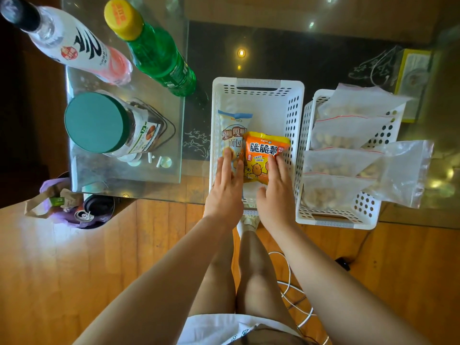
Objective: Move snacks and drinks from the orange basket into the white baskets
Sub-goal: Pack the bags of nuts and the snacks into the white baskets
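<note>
Inside left white basket (293, 100), on glass table (129, 170): orange snack pack (263, 155) lying flat, partly overlapping pale bread-snack pack (232, 130) beside it. Left hand (227, 188) flat, fingers straight, resting on bread-snack pack; right hand (276, 192) likewise flat, fingers straight on lower right of orange pack; nothing gripped by either. Looks like pressing/arranging packs in basket, prob. end of a placement. Right white basket (331, 220) just beside, holding several clear zip bags (348, 143) of nuts or similar, a few hanging over rim. Orange basket not in view, so source unseen. Off to left on table: white-and-pink bottle (74, 43), green soda bottle (156, 53) w/ yellow cap, jar (107, 123) w/ teal lid, all standing, not yet in any basket. Handling, by judgement: snack packs light, puffy w/ air, film slick and crinkly, contents brittle, so gentle press only; best pinched at crimped top/bottom seam or held across both edges, not squeezed mid-body. Bottles heavier, stiff, smooth; wrap around body below shoulder. Jar prob. heaviest; grip round side wall, not lid alone. Zip bags floppy, easy to slide off rim; lift by seal strip. Space left at far end of left basket for more.
</note>
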{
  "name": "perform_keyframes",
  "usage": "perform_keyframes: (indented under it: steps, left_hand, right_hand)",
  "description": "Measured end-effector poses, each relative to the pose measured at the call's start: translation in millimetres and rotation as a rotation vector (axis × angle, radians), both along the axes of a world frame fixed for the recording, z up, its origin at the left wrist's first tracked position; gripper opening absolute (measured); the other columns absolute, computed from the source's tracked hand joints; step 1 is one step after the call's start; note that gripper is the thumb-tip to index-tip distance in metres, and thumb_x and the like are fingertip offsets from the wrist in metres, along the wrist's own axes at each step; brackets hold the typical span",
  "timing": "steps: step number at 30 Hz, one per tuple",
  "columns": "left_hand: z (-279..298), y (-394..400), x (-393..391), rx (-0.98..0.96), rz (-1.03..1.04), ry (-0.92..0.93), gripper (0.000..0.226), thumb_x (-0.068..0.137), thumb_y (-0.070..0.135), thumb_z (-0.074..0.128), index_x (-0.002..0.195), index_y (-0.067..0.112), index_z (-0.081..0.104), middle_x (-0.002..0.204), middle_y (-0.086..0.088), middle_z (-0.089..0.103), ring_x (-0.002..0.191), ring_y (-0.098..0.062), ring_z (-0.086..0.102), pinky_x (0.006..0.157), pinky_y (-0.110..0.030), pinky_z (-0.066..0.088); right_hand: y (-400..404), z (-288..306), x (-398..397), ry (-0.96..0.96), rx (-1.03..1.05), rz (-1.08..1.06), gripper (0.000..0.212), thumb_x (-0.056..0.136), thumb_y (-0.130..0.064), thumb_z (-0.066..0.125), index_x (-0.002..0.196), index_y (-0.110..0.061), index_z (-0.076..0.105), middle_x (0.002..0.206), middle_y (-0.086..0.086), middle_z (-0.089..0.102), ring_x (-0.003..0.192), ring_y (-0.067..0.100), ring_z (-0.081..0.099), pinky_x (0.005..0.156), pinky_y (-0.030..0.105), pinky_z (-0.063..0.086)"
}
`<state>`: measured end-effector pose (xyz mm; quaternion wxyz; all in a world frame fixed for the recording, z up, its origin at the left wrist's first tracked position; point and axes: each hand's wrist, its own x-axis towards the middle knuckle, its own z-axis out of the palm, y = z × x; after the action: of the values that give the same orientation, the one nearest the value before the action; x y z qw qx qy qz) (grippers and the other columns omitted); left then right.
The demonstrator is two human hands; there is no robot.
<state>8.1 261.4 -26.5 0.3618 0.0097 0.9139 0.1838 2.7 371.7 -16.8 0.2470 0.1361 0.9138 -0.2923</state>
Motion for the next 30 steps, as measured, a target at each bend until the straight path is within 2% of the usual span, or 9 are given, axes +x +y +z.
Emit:
perform_keyframes:
  steps: [3, 6, 8, 10, 12, 16, 20, 26, 30]
  left_hand:
    - [10, -4, -7, 0.062, -0.014, 0.078, 0.072, 0.088, -0.002, 0.045, 0.15, 0.011, 0.01, 0.159, -0.011, -0.011, 0.146, -0.03, -0.011, 0.114, -0.036, 0.026]
    - [16, -7, -13, 0.053, 0.092, 0.361, 0.079, 0.076, -0.011, 0.051, 0.147, 0.011, 0.025, 0.157, -0.018, 0.013, 0.146, -0.036, 0.007, 0.115, -0.047, 0.009]
    - [19, -11, -20, 0.03, 0.374, 0.23, 0.085, 0.08, -0.011, 0.045, 0.151, 0.016, 0.007, 0.157, -0.017, 0.014, 0.143, -0.037, 0.02, 0.116, -0.052, 0.019]
    - [16, -17, -25, 0.048, 0.584, -0.022, 0.086, 0.085, -0.008, 0.039, 0.15, 0.021, -0.01, 0.142, -0.021, 0.043, 0.109, -0.033, 0.054, 0.088, -0.04, 0.047]
    - [14, -20, -26, 0.07, 0.539, -0.076, 0.081, 0.088, -0.003, 0.038, 0.15, 0.024, -0.006, 0.12, -0.021, 0.059, 0.082, -0.024, 0.053, 0.069, -0.035, 0.045]
    - [14, -18, -30, 0.147, 0.534, -0.051, 0.072, 0.088, -0.002, 0.039, 0.149, 0.027, 0.013, 0.119, -0.017, 0.061, 0.081, -0.021, 0.051, 0.066, -0.033, 0.044]
    - [17, -20, -30, 0.205, 0.565, -0.063, 0.066, 0.088, -0.001, 0.038, 0.146, 0.027, 0.02, 0.115, -0.015, 0.063, 0.079, -0.019, 0.053, 0.059, -0.028, 0.042]
    - [17, -20, -29, 0.227, 0.562, -0.083, 0.073, 0.09, 0.002, 0.043, 0.15, 0.028, 0.009, 0.123, -0.015, 0.061, 0.081, -0.014, 0.05, 0.064, -0.029, 0.043]
    - [16, -23, -30, 0.202, 0.526, -0.149, 0.08, 0.093, 0.001, 0.044, 0.15, 0.032, -0.002, 0.13, -0.015, 0.058, 0.089, -0.02, 0.057, 0.069, -0.028, 0.043]
  right_hand:
    - [5, -5, -10, 0.012, -0.058, -0.089, 0.053, 0.086, -0.003, 0.048, 0.138, -0.012, 0.038, 0.147, 0.003, 0.033, 0.137, 0.018, 0.03, 0.108, 0.04, 0.036]
    - [4, -8, -15, 0.051, -0.063, -0.132, 0.049, 0.081, -0.003, 0.054, 0.129, -0.01, 0.046, 0.137, 0.004, 0.041, 0.128, 0.021, 0.04, 0.099, 0.042, 0.043]
    - [4, -8, -13, 0.06, -0.061, -0.124, 0.05, 0.081, -0.004, 0.055, 0.13, -0.011, 0.045, 0.137, 0.005, 0.04, 0.129, 0.021, 0.039, 0.097, 0.043, 0.044]
    - [4, -8, -11, 0.059, -0.055, -0.103, 0.055, 0.083, -0.004, 0.053, 0.135, -0.014, 0.04, 0.142, 0.006, 0.035, 0.132, 0.022, 0.035, 0.097, 0.043, 0.046]
    - [5, -9, -9, 0.041, -0.034, -0.086, 0.064, 0.085, -0.004, 0.051, 0.143, -0.019, 0.029, 0.149, 0.007, 0.025, 0.138, 0.023, 0.025, 0.1, 0.044, 0.043]
    - [5, -10, -4, -0.035, -0.005, -0.088, 0.074, 0.086, -0.009, 0.05, 0.148, -0.019, 0.01, 0.157, 0.006, 0.006, 0.144, 0.022, 0.003, 0.114, 0.043, 0.027]
    - [10, -17, -12, -0.117, -0.09, -0.13, 0.074, 0.089, -0.002, 0.044, 0.149, -0.02, 0.005, 0.159, 0.001, 0.001, 0.145, 0.017, 0.0, 0.117, 0.035, 0.01]
    - [14, -22, -19, -0.248, -0.112, -0.086, 0.083, 0.087, -0.004, 0.048, 0.148, -0.023, -0.004, 0.158, -0.001, -0.01, 0.145, 0.016, -0.007, 0.112, 0.026, 0.0]
    - [15, -12, -24, -0.255, -0.06, -0.075, 0.079, 0.088, -0.015, 0.053, 0.149, -0.021, 0.001, 0.158, 0.004, -0.002, 0.144, 0.022, -0.001, 0.116, 0.037, 0.009]
